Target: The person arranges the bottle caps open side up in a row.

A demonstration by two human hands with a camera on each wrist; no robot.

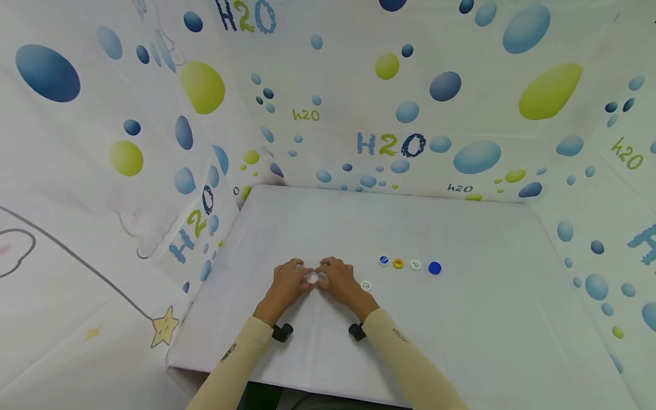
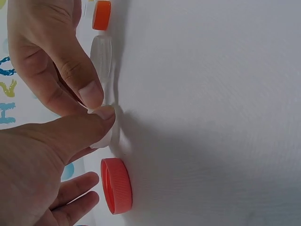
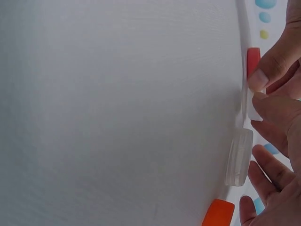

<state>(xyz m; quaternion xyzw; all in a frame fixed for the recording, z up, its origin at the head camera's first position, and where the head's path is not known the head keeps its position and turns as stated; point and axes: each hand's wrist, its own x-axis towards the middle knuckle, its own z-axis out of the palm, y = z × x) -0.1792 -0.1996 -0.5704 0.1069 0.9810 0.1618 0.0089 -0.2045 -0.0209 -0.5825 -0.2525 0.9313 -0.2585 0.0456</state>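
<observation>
Both hands meet low over the table and pinch a white bottle cap [image 1: 312, 278] between their thumbs and fingers. My left hand [image 1: 290, 285] grips its left side, my right hand [image 1: 338, 282] its right side. In the left wrist view, the fingers partly cover the white cap [image 2: 104, 138]. Standing on edge in that sideways view are a red ribbed cap [image 2: 121, 186] beside the left hand and a clear cap [image 2: 104, 54] beyond the white one. The right wrist view shows the clear cap [image 3: 239, 157] near my right fingers, and an orange cap [image 3: 218, 214].
Right of the hands, a white cap with a printed top [image 1: 366, 285] lies by the right wrist. Further right sit a blue-and-white cap [image 1: 384, 260], a yellow cap [image 1: 398, 263], a white patterned cap [image 1: 415, 265] and a blue cap [image 1: 434, 267]. Printed cloth walls surround the white table [image 1: 492, 319].
</observation>
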